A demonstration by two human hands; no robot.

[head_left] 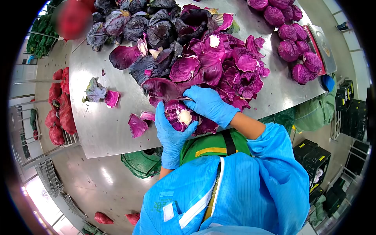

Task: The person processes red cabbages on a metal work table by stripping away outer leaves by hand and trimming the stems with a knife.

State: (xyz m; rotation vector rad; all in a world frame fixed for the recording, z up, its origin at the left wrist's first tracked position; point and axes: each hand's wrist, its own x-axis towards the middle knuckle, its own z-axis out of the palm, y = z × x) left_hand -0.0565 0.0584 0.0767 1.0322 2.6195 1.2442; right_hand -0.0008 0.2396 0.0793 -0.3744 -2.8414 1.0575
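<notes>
A purple cabbage (178, 114) with a white cut stem facing up is held near the table's front edge. My left hand (171, 133), in a blue glove, is wrapped round its lower left side. Above it, my right hand (209, 105), also gloved, pinches the edge of a dark outer leaf (162, 89) that spreads up and left from the cabbage. Behind my hands lies a heap of loose purple leaves (223, 64). Whole dark cabbages (158, 29) sit at the back left, and smooth purple cabbages (288, 51) are grouped at the right.
The metal table (103, 133) has loose leaves (96, 92) on its left part. A blurred red shape (74, 19) is at the upper left. Red sacks (58, 107) stand left of the table, a green sack (141, 163) below it. Black crates (313, 158) stand at the right.
</notes>
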